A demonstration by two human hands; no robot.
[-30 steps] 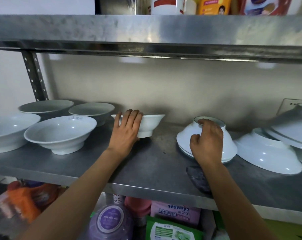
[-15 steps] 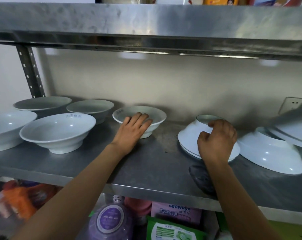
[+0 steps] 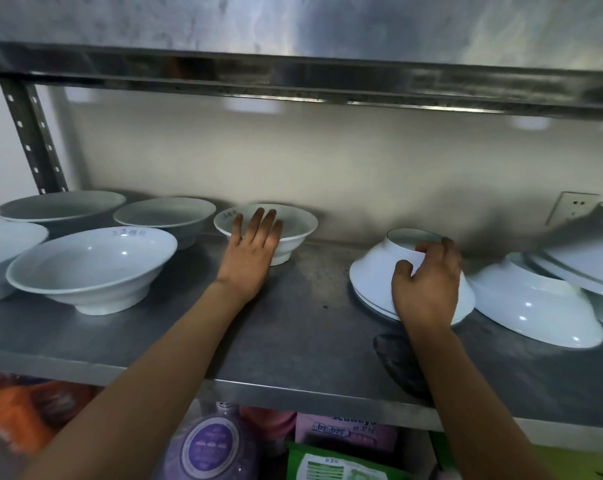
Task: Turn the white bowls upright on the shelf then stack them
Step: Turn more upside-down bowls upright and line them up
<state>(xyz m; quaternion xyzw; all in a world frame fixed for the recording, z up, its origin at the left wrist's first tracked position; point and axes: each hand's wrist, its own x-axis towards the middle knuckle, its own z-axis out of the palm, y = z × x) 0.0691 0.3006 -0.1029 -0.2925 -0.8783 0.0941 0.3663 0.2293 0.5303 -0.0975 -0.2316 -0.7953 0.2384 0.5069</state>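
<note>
On the steel shelf (image 3: 303, 341), several white bowls stand upright at the left; the nearest one (image 3: 92, 268) is wide and shallow. A smaller upright bowl (image 3: 293, 225) stands at the middle back, and my left hand (image 3: 255, 251) lies flat against its near side, fingers spread over the rim. To the right an upside-down bowl (image 3: 376, 271) is tipped, its left edge off the shelf. My right hand (image 3: 428, 289) grips its foot and near side. More upside-down bowls (image 3: 535, 306) lean on each other at the far right.
The shelf above (image 3: 327, 74) hangs low over the bowls. A wall socket (image 3: 573, 206) sits on the back wall at right. A dark patch (image 3: 393, 355) marks the shelf near its front edge. Bottles and packets (image 3: 210, 448) fill the level below.
My left hand set the small bowl upright on the shelf and now rests on its rim. My right hand shifted its grip on the upside-down bowl, which has begun to tip.
</note>
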